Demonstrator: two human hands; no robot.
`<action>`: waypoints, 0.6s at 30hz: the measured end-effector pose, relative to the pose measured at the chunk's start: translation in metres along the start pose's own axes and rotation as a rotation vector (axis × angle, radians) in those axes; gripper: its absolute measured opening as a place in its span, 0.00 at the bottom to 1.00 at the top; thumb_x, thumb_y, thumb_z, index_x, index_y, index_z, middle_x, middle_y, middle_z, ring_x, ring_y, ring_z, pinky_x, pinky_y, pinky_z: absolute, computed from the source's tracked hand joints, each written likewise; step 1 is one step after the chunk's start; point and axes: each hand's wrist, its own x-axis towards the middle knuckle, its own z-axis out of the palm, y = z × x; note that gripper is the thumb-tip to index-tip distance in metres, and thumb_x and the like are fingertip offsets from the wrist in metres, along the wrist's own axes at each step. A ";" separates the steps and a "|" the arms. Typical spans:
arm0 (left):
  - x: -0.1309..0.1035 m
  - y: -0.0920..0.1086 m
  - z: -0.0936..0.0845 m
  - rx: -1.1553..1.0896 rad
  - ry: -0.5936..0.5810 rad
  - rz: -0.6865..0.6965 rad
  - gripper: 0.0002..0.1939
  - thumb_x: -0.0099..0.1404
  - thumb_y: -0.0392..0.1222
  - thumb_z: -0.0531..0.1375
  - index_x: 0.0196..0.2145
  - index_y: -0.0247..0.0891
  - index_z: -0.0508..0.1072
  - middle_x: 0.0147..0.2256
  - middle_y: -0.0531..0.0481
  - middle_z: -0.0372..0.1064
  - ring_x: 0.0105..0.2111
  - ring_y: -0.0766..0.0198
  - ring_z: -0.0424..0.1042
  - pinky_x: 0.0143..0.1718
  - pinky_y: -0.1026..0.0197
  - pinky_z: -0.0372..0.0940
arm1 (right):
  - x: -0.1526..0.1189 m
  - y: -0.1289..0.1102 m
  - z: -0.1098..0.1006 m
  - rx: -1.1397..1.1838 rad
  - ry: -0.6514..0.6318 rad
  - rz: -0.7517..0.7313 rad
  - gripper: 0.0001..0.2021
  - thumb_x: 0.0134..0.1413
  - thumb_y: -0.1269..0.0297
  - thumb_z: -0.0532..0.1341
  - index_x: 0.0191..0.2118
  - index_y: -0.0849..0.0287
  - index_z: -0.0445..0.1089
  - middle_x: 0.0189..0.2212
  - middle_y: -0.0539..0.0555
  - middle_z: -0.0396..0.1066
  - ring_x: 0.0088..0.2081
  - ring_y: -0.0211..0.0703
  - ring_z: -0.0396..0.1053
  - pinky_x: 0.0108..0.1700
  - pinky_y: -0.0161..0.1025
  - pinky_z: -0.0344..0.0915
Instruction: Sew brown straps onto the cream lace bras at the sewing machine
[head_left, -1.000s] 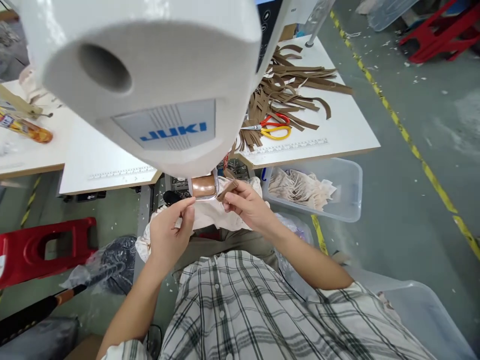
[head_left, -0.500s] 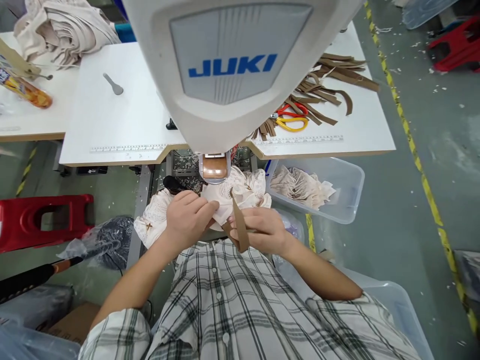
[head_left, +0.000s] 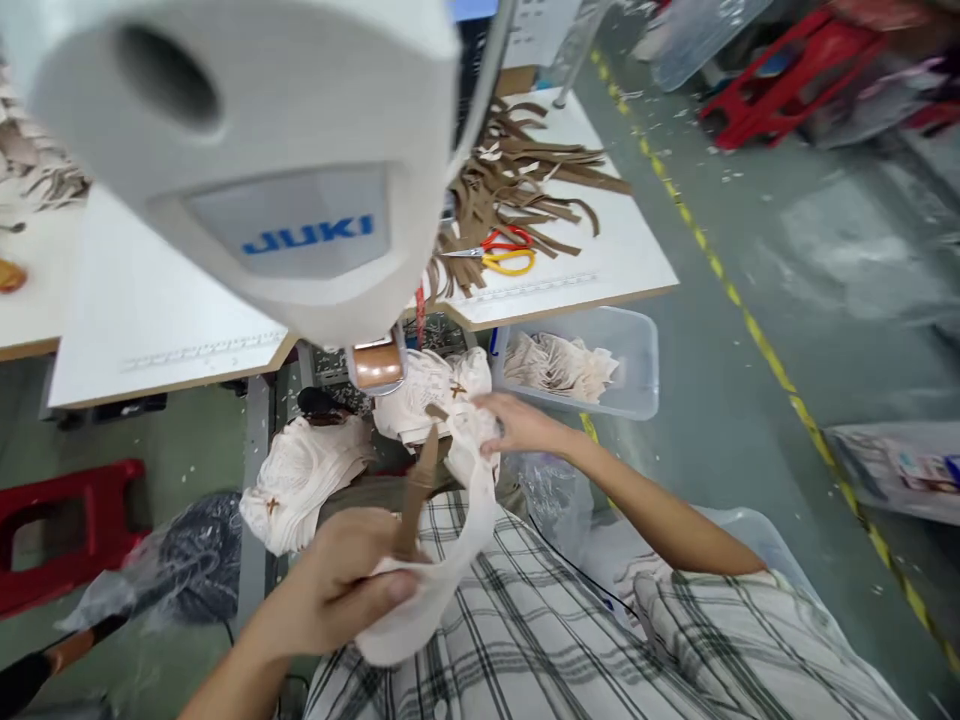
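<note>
My left hand [head_left: 352,585] is closed low in front of the plaid shirt, pinching one end of a white fabric piece [head_left: 457,560] together with a brown fabric strip [head_left: 420,490] that sticks up. The white piece curves up to my right hand [head_left: 529,425], whose thumb and fingers are around its far end; motion blurs the exact grip. Just beyond lies a stack of white lace pieces [head_left: 420,390]. Another lace stack [head_left: 300,480] rests to the left. Above them hangs the JUKI sewing machine head [head_left: 300,235], with a copper-coloured part [head_left: 377,365] at its lower end.
A clear plastic bin [head_left: 637,370] with white fabric pieces stands right of the lap. On the white table [head_left: 630,250] lie scissors with red and yellow handles [head_left: 510,258] and a heap of brown strips [head_left: 525,180]. A red stool [head_left: 67,530] is at the left.
My hands have moved apart: the left came down and nearer, the right moved slightly up and right. The white piece now stretches between them. The view has turned right.
</note>
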 end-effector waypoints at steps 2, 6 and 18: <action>-0.015 -0.017 -0.008 -0.175 0.287 -0.191 0.18 0.66 0.57 0.58 0.31 0.41 0.79 0.25 0.45 0.75 0.24 0.57 0.73 0.25 0.58 0.67 | -0.012 0.019 0.002 0.059 -0.185 0.033 0.29 0.48 0.43 0.67 0.47 0.63 0.72 0.47 0.63 0.71 0.48 0.54 0.69 0.50 0.46 0.65; -0.009 -0.079 -0.036 -0.124 0.654 -0.622 0.23 0.62 0.62 0.59 0.34 0.38 0.78 0.24 0.45 0.75 0.23 0.56 0.72 0.23 0.57 0.68 | -0.034 0.014 0.003 0.160 -0.195 0.050 0.22 0.58 0.44 0.58 0.30 0.61 0.69 0.26 0.49 0.67 0.29 0.39 0.64 0.34 0.35 0.62; 0.069 -0.053 0.049 -0.918 0.205 -0.613 0.29 0.58 0.65 0.63 0.43 0.36 0.81 0.44 0.39 0.78 0.51 0.45 0.74 0.55 0.48 0.65 | -0.010 -0.147 -0.001 0.037 0.036 -0.350 0.10 0.67 0.62 0.53 0.45 0.56 0.70 0.39 0.53 0.75 0.40 0.41 0.70 0.40 0.34 0.61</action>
